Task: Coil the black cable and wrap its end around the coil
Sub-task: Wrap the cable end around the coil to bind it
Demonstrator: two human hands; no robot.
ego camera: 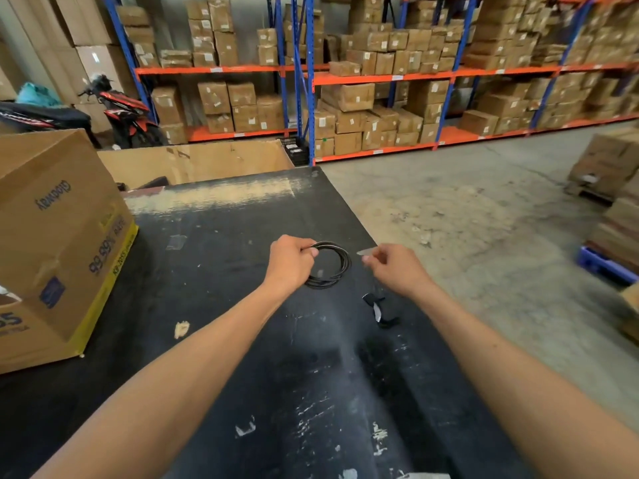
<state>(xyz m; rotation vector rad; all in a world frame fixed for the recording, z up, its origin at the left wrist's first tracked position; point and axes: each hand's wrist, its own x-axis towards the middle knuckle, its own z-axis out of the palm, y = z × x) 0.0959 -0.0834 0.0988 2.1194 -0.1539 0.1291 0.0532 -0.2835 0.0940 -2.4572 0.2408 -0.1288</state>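
The black cable (pixel 340 262) is wound into a small round coil of several loops, held above the black table (pixel 242 305). My left hand (pixel 290 264) pinches the coil at its upper left side between thumb and fingers. My right hand (pixel 394 267) is just right of the coil, apart from it, fingers pinched on a small grey tip (pixel 366 251) that points toward the coil. Whether that tip is the cable's end I cannot tell; no strand between it and the coil shows against the dark table.
A small black and grey scrap (pixel 378 311) lies on the table below my right hand. A large cardboard box (pixel 58 243) stands on the table's left part. The table's right edge runs diagonally beside my right arm, concrete floor beyond. Shelving with cartons fills the back.
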